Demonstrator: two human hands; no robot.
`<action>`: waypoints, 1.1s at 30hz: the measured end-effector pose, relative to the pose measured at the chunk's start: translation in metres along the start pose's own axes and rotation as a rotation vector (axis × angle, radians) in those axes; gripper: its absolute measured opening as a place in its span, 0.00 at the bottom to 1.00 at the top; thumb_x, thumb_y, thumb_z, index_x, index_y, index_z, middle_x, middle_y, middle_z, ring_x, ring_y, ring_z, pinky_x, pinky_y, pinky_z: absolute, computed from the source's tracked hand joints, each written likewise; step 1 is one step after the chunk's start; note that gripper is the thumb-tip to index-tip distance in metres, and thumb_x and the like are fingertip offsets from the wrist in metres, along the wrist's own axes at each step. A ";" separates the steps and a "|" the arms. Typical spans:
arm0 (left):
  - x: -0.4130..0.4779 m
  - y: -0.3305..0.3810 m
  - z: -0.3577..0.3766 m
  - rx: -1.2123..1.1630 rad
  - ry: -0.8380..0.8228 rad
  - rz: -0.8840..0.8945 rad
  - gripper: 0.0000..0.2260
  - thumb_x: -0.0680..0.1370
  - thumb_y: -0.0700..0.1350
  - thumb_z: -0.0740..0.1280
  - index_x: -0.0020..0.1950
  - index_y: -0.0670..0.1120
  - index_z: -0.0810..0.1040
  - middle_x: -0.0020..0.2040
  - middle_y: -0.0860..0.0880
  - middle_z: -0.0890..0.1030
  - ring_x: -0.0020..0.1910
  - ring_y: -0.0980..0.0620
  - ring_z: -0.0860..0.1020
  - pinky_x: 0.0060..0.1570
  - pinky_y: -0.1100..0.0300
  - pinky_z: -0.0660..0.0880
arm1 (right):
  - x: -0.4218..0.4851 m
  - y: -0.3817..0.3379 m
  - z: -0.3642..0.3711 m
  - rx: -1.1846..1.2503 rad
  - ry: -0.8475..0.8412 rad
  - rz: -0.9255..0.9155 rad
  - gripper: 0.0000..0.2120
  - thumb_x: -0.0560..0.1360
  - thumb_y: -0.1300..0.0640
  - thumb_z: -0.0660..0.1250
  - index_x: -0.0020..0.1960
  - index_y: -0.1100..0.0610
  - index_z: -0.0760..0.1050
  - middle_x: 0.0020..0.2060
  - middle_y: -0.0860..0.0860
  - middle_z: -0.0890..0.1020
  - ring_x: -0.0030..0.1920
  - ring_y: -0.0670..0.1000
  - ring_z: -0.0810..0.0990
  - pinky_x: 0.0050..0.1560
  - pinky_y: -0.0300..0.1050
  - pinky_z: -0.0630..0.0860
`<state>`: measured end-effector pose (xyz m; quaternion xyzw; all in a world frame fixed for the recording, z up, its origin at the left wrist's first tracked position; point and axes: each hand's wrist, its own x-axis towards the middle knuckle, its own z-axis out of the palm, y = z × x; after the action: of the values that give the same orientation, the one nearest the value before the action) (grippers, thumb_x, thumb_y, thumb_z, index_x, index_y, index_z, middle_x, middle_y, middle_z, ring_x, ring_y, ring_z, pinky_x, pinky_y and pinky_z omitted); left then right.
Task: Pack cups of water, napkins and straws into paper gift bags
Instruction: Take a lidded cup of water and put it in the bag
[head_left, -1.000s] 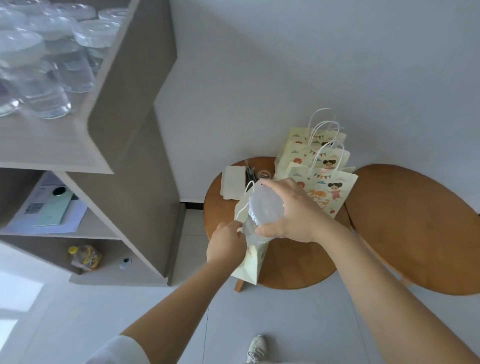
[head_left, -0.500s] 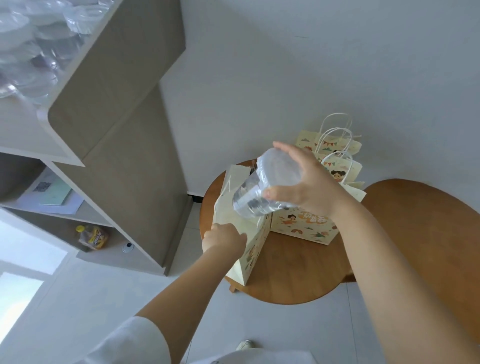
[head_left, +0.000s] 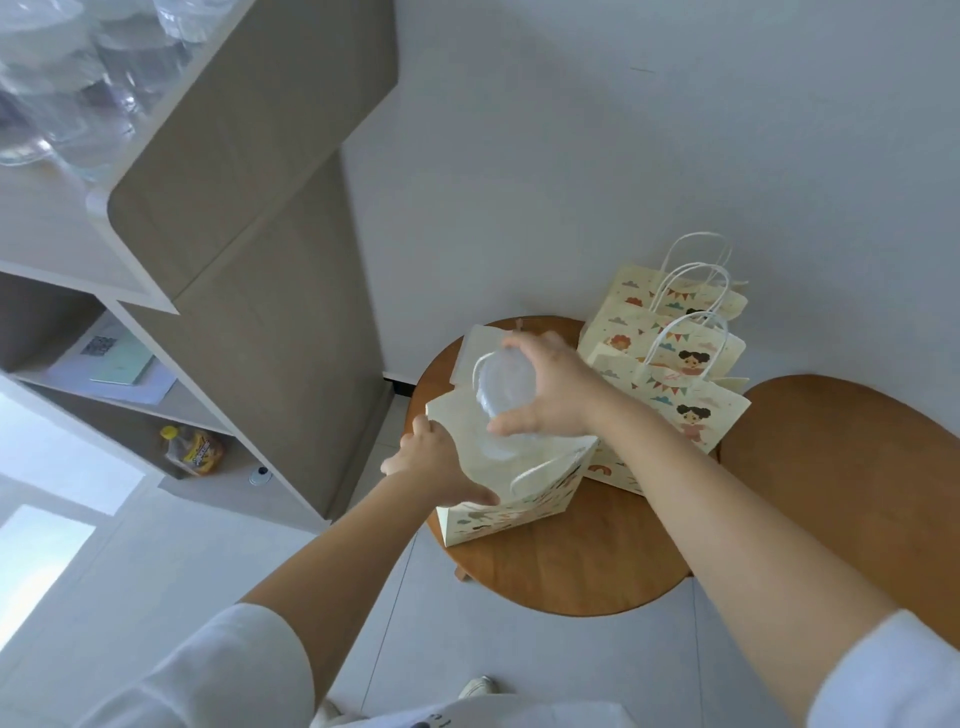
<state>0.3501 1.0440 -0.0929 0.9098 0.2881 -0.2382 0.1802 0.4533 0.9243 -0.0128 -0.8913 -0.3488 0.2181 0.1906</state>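
Note:
My right hand (head_left: 550, 389) grips a clear lidded cup of water (head_left: 503, 387) from above, its lower part down inside the open mouth of a cream paper gift bag (head_left: 511, 506) on the small round wooden table (head_left: 571, 566). My left hand (head_left: 434, 465) holds the bag's left rim, keeping the mouth wide. A white napkin stack (head_left: 470, 348) lies on the table just behind the bag. Three more printed gift bags (head_left: 670, 374) with white handles stand upright at the back right of the table. I see no straws.
A tall wood shelf unit (head_left: 249, 244) stands left of the table; several lidded cups of water (head_left: 78, 78) sit on its top shelf. Lower shelves hold papers (head_left: 117, 364) and a yellow-capped bottle (head_left: 195, 452). A second round table (head_left: 857, 467) is at the right. White wall behind.
The cup, tilted above the bag half a second ago, has come down upright into the bag's mouth. My left hand has pulled the bag's rim wider.

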 end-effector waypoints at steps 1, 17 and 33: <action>0.002 -0.001 0.000 0.002 0.001 0.001 0.54 0.60 0.68 0.75 0.74 0.39 0.56 0.69 0.46 0.61 0.64 0.47 0.68 0.59 0.49 0.74 | -0.001 0.003 0.009 -0.042 -0.031 -0.006 0.44 0.62 0.43 0.75 0.71 0.47 0.56 0.67 0.50 0.61 0.67 0.53 0.63 0.62 0.51 0.68; 0.009 0.004 0.003 0.055 0.022 0.092 0.58 0.58 0.68 0.75 0.75 0.43 0.50 0.70 0.46 0.57 0.66 0.46 0.66 0.61 0.50 0.72 | 0.007 0.044 0.025 -0.293 -0.344 -0.020 0.53 0.62 0.42 0.76 0.75 0.46 0.46 0.70 0.52 0.59 0.69 0.56 0.62 0.64 0.51 0.69; 0.016 -0.011 -0.006 0.186 0.051 0.208 0.59 0.59 0.70 0.73 0.77 0.46 0.46 0.73 0.47 0.53 0.68 0.47 0.63 0.63 0.52 0.66 | 0.068 0.058 0.130 -0.430 -0.492 0.032 0.49 0.61 0.43 0.77 0.71 0.53 0.52 0.65 0.55 0.62 0.64 0.61 0.66 0.59 0.54 0.72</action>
<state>0.3569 1.0621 -0.0986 0.9533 0.1735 -0.2206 0.1115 0.4617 0.9571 -0.1669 -0.8371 -0.4085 0.3512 -0.0955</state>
